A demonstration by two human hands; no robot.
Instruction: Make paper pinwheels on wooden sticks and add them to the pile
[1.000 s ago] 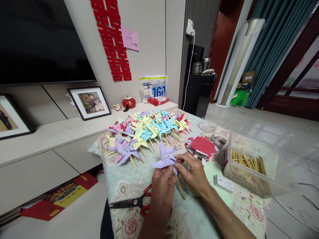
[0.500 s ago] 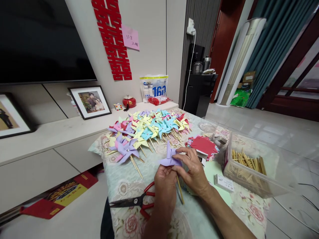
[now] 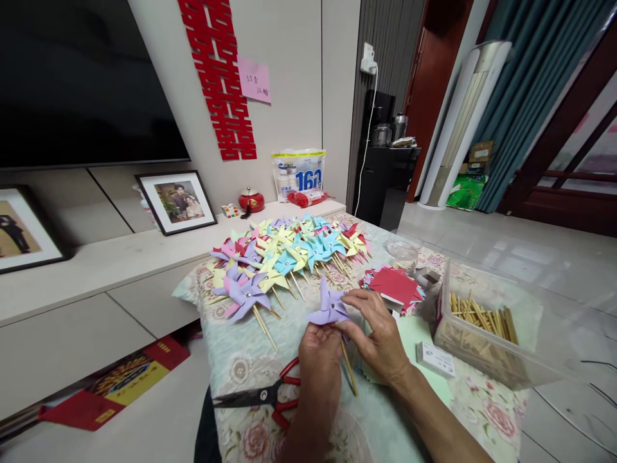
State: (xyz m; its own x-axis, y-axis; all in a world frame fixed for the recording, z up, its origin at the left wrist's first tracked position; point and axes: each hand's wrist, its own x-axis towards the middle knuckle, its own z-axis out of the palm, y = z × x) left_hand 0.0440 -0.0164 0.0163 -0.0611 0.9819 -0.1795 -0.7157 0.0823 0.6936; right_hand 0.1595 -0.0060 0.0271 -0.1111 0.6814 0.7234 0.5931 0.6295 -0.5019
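My left hand (image 3: 318, 360) grips the wooden stick (image 3: 349, 370) of a purple paper pinwheel (image 3: 328, 306), held upright just above the table. My right hand (image 3: 378, 331) pinches one of the pinwheel's blades from the right, fingers on the paper near its centre pin. Beyond it lies a large pile of finished pinwheels (image 3: 284, 254) in purple, yellow, blue and pink, sticks pointing toward me.
Red-handled scissors (image 3: 270, 395) lie at the near table edge. A stack of red paper squares (image 3: 393, 286), a clear box of wooden sticks (image 3: 482, 321), a small white box (image 3: 436, 359) and a clear cup (image 3: 403, 252) sit to the right on the floral cloth (image 3: 241, 360).
The purple pinwheel has turned from facing me flat to more edge-on, and my right fingers have shifted along its blades. Both hands stay in about the same place.
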